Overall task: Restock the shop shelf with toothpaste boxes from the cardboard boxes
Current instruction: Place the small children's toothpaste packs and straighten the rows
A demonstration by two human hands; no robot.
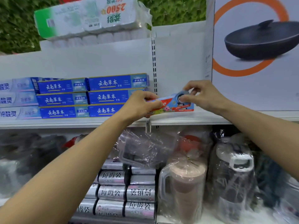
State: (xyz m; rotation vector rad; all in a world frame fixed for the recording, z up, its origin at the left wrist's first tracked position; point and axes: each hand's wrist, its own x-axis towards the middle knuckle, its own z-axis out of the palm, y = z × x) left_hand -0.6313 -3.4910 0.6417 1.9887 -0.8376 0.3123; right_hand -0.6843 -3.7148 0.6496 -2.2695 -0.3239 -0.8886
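Observation:
A red and blue children's toothpaste box rests on the white shelf, just right of the stacked blue toothpaste boxes. My left hand grips the box's left end. My right hand pinches its right end, fingers on a round grey piece at the top. Pale blue toothpaste boxes are stacked at the far left of the same shelf. No cardboard box is in view.
A large frying-pan carton stands on the shelf at the right. Wrapped tissue rolls sit on top. Below are plastic-wrapped jugs, bottles and rolls of rubbish bags.

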